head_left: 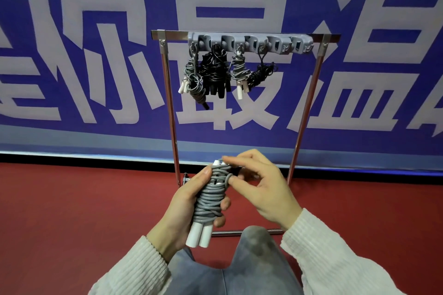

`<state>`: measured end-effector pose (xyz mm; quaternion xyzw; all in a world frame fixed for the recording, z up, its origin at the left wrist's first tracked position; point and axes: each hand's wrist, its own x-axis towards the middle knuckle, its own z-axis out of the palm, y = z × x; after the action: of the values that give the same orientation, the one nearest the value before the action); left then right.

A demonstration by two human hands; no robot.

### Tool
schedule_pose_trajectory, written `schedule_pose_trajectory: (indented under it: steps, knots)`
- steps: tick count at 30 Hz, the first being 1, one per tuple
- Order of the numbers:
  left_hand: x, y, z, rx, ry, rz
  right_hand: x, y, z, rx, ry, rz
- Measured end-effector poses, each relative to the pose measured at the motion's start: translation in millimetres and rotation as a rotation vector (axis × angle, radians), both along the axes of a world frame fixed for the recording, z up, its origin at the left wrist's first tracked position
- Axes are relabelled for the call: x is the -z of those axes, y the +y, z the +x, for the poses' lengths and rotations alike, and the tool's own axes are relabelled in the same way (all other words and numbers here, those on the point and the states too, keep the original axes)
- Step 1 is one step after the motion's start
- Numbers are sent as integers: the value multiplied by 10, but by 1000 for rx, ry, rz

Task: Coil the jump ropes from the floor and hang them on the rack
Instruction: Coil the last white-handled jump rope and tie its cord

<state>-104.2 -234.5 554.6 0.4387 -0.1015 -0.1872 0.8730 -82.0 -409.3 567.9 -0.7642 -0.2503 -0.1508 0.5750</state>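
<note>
The left hand [184, 208] grips the grey cord jump rope bundle with white handles [211, 199], its long axis upright, near the body, while the right hand [261, 187] pinches the cord's top turns, directly below the far chrome rack with grey plastic hooks [297, 43]

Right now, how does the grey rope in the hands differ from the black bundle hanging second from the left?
The grey rope has white handles and is gripped by the left hand; the black bundle has black handles and hangs on the rack. Both are coiled.
</note>
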Motion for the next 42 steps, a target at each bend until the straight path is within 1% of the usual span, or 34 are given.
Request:
schedule_pose_trajectory:
  steps: [4,7,10,12,16,19,23,26,30,32,36,39,42]
  knots:
    - [-16,47,16,13,-20,103,-36,-100,61,-49,12,-66]
    - [-44,36,26,-9,-43,192,-68,-182,97,-23,-71,-190]
    - [-52,-4,9,-9,-92,231,-74,-209,128,-54,-82,-292]
    - [-39,-58,-15,-68,-120,284,-62,-210,143,-31,-119,-338]
    - [42,-131,-23,-278,-276,393,-28,-221,182,-2,-238,-306]
    - [67,-148,-33,-351,-403,498,31,-183,190,57,-302,-297]
    - [59,-171,-38,-429,-562,672,144,-100,186,176,-404,-187]
    - [18,-175,-60,-485,-591,745,231,-49,174,218,-460,-98]
    - [-14,-178,-76,-538,-683,799,246,-7,131,212,-390,-2]
    - [-20,-182,-46,-558,-706,819,231,25,118,237,-396,45]
    - [19,-152,-24,-521,-754,879,255,64,69,279,-350,105]
    - [74,-148,-10,-524,-740,884,283,77,68,305,-308,136]
    - [94,-195,7,-539,-643,810,293,125,104,331,-337,92]
